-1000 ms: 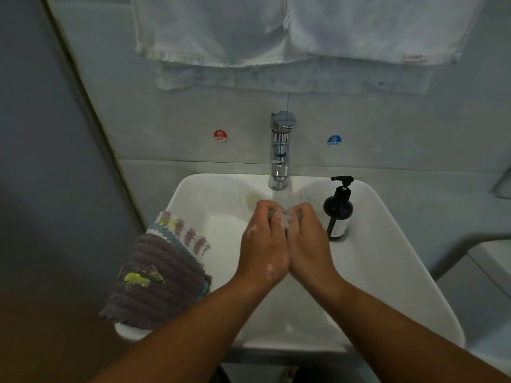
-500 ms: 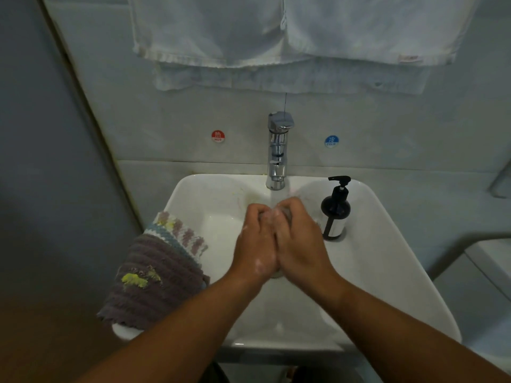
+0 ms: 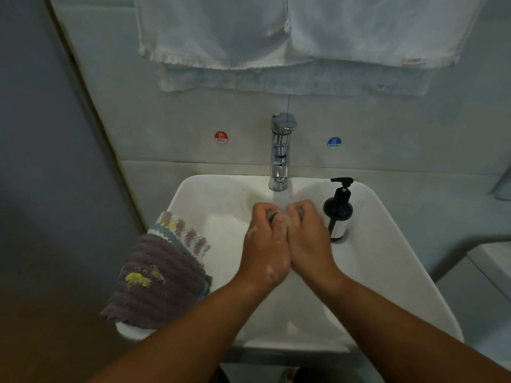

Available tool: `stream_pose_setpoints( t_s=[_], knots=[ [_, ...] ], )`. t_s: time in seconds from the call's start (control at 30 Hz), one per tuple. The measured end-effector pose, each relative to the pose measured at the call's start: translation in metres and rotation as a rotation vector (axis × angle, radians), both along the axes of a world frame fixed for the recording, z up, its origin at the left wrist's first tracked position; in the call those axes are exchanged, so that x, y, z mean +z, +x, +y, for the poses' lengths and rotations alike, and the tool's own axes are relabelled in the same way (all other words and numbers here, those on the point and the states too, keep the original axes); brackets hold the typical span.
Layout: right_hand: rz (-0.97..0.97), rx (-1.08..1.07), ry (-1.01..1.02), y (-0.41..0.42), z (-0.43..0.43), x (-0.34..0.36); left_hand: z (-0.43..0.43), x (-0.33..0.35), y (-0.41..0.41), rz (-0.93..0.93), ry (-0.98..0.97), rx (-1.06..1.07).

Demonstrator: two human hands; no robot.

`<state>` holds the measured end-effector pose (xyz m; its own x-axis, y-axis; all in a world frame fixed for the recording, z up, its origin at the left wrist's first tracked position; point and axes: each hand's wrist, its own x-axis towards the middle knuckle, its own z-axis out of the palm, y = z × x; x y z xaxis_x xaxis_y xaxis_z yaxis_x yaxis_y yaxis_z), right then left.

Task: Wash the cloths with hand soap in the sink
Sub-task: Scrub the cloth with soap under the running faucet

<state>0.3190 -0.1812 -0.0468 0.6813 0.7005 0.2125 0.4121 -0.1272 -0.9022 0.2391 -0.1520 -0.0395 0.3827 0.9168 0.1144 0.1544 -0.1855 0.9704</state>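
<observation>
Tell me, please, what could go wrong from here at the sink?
1. The right hand is close beside the bottle on the sink rim; a wide stroke could tip it.
2. The pile of waiting cloths overhangs the left rim and might slide off.
3. Water from the tap strikes the cloth that the left hand and right hand grip, and may splash out.

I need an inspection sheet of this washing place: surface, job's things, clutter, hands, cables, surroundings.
Surface: white sink, faucet running.
Job's things: grey cloth under the stream; folded cloths, top one yellow-stained, on left rim; soap bottle upright at right.
Clutter: nothing seen.
Hands: left hand and right hand side by side, both gripping the grey cloth.
Cables: nothing seen.
Surroundings: white towels hanging above; hot sticker, cold sticker on wall.
</observation>
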Motion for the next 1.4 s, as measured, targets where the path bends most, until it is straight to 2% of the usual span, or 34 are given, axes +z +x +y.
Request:
stream_pose_setpoints(
  t_s=[0.07,0.13,0.2,0.3,0.4,0.5,0.57,0.63,0.7,0.8,0.87,0.93,1.03,1.13,1.23,1.3,1.4],
  knots=[
    [-0.058,0.133,0.012,-0.022,-0.014,-0.002,0.019,0.001,-0.002,-0.011,-0.054,0.071],
    [-0.128,0.192,0.063,-0.023,-0.017,-0.002,0.021,0.0,-0.006,-0.01,-0.131,0.038],
    [-0.151,0.085,0.078,-0.006,-0.004,-0.002,0.004,-0.001,-0.006,0.011,-0.133,-0.047],
    [0.009,-0.066,0.039,0.011,0.006,-0.001,-0.012,0.001,-0.004,0.01,-0.025,-0.11],
    [-0.044,0.061,-0.008,-0.011,-0.01,-0.004,0.01,0.004,-0.003,0.005,0.001,0.005],
    [-0.098,0.169,0.07,-0.024,-0.018,0.005,0.022,0.005,-0.003,0.006,-0.135,0.052],
    [-0.116,0.063,0.105,-0.007,-0.006,0.01,0.006,0.005,-0.001,-0.012,-0.157,-0.035],
    [0.007,-0.058,0.07,0.013,0.007,0.012,-0.012,0.007,0.0,0.004,-0.097,-0.12],
    [0.07,-0.082,0.008,0.014,0.008,0.006,-0.011,0.009,0.0,0.016,-0.021,-0.109],
    [-0.013,0.068,-0.044,-0.018,-0.012,0.002,0.018,0.008,0.001,0.026,-0.088,0.014],
    [-0.076,0.159,0.018,-0.03,-0.021,0.004,0.026,0.005,-0.003,0.005,-0.187,0.035],
    [-0.123,0.079,0.084,-0.017,-0.011,0.007,0.012,0.003,-0.003,-0.019,-0.169,-0.02],
    [0.025,-0.099,0.071,0.011,0.006,0.008,-0.012,0.005,0.0,0.019,-0.067,-0.117],
    [0.002,0.005,0.011,-0.008,-0.008,0.002,0.004,0.007,0.001,0.022,-0.049,-0.023],
    [-0.096,0.172,0.072,-0.03,-0.024,0.006,0.018,0.006,-0.003,0.005,-0.193,-0.002],
    [-0.175,0.071,0.137,-0.015,-0.015,0.009,0.002,0.005,-0.003,0.001,-0.22,-0.081],
    [-0.07,-0.102,0.13,0.009,0.0,0.011,-0.017,0.004,0.0,0.0,-0.096,-0.132]
  ],
)
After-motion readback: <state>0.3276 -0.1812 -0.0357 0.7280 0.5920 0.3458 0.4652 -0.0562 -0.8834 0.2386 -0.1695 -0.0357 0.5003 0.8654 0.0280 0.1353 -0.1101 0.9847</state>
